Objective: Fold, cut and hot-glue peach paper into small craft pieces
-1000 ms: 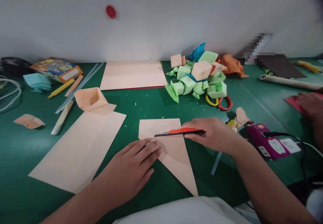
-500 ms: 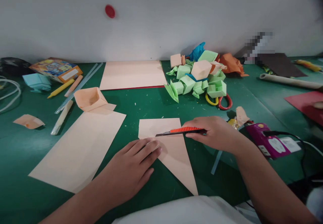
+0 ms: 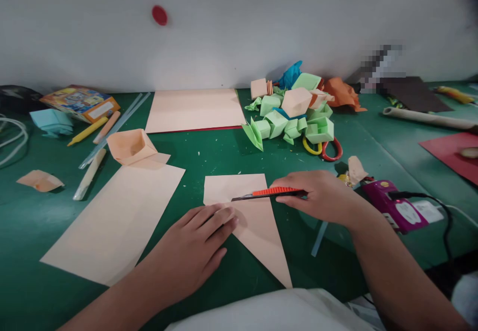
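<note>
A folded sheet of peach paper (image 3: 257,231) lies on the green table in front of me, with a rectangular strip at its far edge and a pointed corner toward me. My left hand (image 3: 203,244) rests flat on the paper's left side, fingers stretched out and pressing it down. In my right hand (image 3: 317,196) is a red and black utility knife (image 3: 280,191), held almost level. Its blade is out, and the tip lies at the strip's lower edge, close to my left fingertips.
A larger peach sheet (image 3: 115,221) and a folded paper box (image 3: 132,146) lie at left. Behind are a stack of peach paper (image 3: 194,109) and a pile of green folded pieces (image 3: 276,124) beside scissors (image 3: 331,149). A purple device (image 3: 394,206) with cables sits right.
The view has shifted very slightly. Both hands, the knife and the paper stay in practically the same positions.
</note>
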The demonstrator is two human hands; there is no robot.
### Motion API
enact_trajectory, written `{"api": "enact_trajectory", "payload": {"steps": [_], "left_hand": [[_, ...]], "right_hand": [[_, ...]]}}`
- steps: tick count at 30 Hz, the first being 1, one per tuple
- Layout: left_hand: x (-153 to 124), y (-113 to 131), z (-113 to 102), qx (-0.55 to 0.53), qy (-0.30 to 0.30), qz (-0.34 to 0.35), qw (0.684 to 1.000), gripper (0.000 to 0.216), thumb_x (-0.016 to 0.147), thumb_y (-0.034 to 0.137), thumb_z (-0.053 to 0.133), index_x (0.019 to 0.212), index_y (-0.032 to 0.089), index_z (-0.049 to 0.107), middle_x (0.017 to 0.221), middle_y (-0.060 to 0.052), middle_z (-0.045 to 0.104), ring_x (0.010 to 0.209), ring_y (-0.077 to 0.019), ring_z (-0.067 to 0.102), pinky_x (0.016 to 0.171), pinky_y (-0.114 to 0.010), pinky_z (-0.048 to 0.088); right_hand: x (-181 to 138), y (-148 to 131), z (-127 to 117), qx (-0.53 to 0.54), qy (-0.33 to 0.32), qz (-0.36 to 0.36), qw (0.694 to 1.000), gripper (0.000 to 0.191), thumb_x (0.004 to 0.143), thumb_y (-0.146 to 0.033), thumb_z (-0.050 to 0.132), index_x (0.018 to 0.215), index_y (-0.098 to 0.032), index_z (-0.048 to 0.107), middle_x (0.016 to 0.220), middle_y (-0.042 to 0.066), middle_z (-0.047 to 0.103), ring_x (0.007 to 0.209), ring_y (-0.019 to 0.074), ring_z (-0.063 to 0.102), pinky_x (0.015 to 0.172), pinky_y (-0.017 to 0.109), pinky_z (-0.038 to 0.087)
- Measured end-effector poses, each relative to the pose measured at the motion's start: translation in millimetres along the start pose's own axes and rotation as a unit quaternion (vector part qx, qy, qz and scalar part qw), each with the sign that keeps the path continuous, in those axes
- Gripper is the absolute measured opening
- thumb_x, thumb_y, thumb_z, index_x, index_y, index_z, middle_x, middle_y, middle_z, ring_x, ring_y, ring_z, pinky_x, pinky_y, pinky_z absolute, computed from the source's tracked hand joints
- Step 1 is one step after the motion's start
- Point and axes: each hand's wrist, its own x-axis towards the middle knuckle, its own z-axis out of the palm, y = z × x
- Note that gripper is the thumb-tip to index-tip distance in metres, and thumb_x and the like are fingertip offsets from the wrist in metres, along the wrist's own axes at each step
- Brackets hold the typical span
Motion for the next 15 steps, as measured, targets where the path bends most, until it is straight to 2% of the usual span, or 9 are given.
{"api": "enact_trajectory", "payload": {"steps": [15], "left_hand": [[-0.3,0.2,-0.7,-0.006,-0.006,-0.002,1.0,0.041,0.103,0.031,0.046,0.142,0.022,0.055,0.149,-0.004,0.056,0.134,-0.0261,0.051,0.111,-0.043,0.043]], "right_hand": [[-0.9,-1.5,-3.3,-0.014,0.003,-0.007,1.0,0.027,0.095,-0.032,0.061,0.119,-0.034,0.074,0.112,0.001,0.078,0.094,0.0242,0.074,0.077,0.033,0.056]]}}
